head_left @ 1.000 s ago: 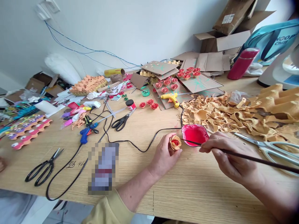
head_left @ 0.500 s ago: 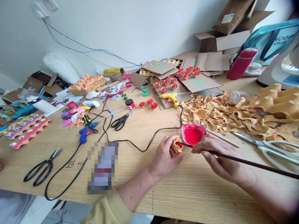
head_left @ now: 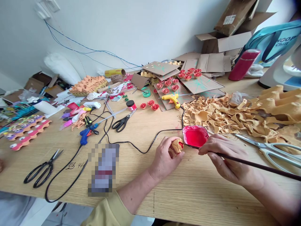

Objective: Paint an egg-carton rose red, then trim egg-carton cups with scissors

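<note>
A wood-grained table [head_left: 192, 191] bears a dish of red paint [head_left: 195, 127] near its right-hand middle, with tan carton scraps [head_left: 209, 116] heaped behind and pale-handled scissors [head_left: 262, 144] to the right. Three red flowers [head_left: 150, 103] sit together farther back, beside a black-lidded jar [head_left: 131, 106] touching black scissors [head_left: 122, 122]. Toward the left lie a blue glue gun [head_left: 84, 137], larger black-handled scissors [head_left: 50, 164] and a pixelated flat object [head_left: 103, 171].
</note>
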### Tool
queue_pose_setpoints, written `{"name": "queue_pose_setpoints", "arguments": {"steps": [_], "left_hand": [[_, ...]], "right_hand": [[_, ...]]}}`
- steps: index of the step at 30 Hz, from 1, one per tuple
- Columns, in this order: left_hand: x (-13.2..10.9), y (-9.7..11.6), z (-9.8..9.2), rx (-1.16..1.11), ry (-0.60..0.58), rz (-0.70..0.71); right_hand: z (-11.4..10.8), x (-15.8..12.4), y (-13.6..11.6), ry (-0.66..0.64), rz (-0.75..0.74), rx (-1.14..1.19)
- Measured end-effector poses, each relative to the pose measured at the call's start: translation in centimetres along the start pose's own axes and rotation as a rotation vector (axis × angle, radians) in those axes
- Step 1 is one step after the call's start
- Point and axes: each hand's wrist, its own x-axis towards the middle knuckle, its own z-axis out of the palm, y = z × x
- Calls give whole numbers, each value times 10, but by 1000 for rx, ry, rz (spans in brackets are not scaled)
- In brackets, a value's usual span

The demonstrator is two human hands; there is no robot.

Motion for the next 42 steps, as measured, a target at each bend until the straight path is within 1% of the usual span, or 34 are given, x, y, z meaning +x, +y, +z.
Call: {"name": "queue_pose_setpoints", "arguments": {"steps": [6,9,13,18,24,28,30,33,36,39,42], "left_hand": [[-1,0,1,-7,-11,-33],[-1,-2,1,-31,2,-38],[-1,-5,2,-55,18,-38],[-2,-8,4,-73,4,-40],[-1,-10,4,-134,16,-91],[-1,-14,6,-161,19,-93],[-1,-15,7,-182,14,-98],[-1,-16,8,-237,14,-130],[1,-15,7,-341,25,-177],[3,-13,6,-474,36,-198],[5,-14,5,-547,30,-228]], "right_hand": [[-1,4,-3,-16,-57,-11],[-2,5,-3,-20,-56,-29],[-2,3,-1,6,-66,-51],[-3,4,-3,17,-76,-25],[-1,0,-1,24,-38,-6],[0,-3,0,51,-12,50],[0,-2,0,42,-12,38],[0,-1,-1,18,-11,0],[0,-3,1,28,13,31],[0,-8,4,37,61,56],[-2,-10,8,37,130,34]]}}
